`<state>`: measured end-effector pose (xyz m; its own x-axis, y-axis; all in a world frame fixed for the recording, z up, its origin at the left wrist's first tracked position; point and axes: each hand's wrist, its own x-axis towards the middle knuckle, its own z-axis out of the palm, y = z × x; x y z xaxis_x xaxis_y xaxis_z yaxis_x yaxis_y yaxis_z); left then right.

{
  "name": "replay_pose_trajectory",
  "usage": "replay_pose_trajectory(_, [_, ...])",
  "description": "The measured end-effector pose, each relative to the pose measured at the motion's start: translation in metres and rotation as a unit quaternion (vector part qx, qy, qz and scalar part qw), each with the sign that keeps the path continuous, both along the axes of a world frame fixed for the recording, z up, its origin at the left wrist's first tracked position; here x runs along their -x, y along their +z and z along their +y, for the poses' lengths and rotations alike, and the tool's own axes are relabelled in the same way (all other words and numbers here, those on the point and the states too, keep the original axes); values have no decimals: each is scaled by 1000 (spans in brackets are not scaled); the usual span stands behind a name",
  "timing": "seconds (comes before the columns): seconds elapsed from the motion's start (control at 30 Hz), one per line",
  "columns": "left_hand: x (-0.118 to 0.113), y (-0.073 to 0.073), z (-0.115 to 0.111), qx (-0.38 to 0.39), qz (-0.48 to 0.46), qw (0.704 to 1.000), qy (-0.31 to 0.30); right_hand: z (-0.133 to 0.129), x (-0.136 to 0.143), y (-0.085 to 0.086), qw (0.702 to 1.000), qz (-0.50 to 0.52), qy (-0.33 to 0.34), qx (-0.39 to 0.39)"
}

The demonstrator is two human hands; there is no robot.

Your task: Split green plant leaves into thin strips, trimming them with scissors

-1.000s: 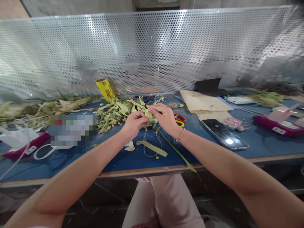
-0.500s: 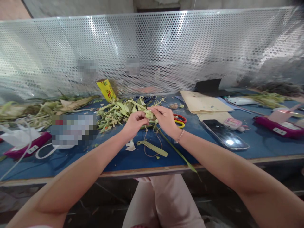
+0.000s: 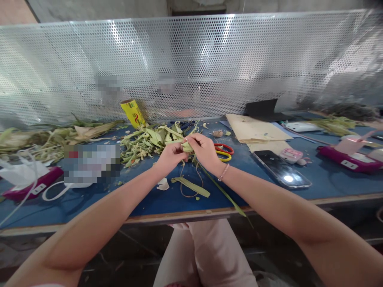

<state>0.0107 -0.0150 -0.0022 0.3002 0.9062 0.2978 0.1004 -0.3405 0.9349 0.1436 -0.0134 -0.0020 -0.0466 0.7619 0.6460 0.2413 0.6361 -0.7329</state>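
Over the middle of the blue table [image 3: 167,203], my left hand [image 3: 172,155] pinches a small pale green bundle of plant strips [image 3: 187,147]. The fingers of my right hand [image 3: 205,150] close on the same bundle from the other side and partly cover it. A thin string [image 3: 191,196] loops down below the hands onto the table. A flat green leaf strip [image 3: 194,187] lies across it. One long green blade [image 3: 229,197] runs from under my right hand to the front edge. Behind my left hand is a pile of green husk pieces [image 3: 140,145].
Scissors with red and yellow handles [image 3: 224,153] lie beside my right hand. Farther right are a phone [image 3: 281,169], brown paper [image 3: 257,129] and a purple power strip [image 3: 350,159]. A yellow tube [image 3: 133,113] stands tilted before the perforated metal screen [image 3: 191,59].
The fingers of both hands have shifted slightly around the bundle, and my left fingers are curled closer in. The whole view has moved a little.
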Motion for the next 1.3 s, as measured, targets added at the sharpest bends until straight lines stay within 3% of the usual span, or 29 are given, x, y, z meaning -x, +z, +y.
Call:
replay_pose_trajectory(0.17, [-1,-1,0,0,50,999,-13,0,-1,1,1000,-19,-12,-8])
replay_pose_trajectory(0.37, [-1,-1,-1,54,73,996,-9,2,-3,0,999,-31,-16,-20])
replay_pose_trajectory(0.63, [-1,0,-5,107,-23,993,-44,5,-5,-1,998,-38,-31,-47])
replay_pose_trajectory(1.07, [-1,3,-5,73,56,995,-45,4,-7,0,997,-44,-36,-60])
replay_pose_trajectory(1.3, [-2,0,-3,132,-87,985,-61,4,-6,-1,995,-44,-42,-80])
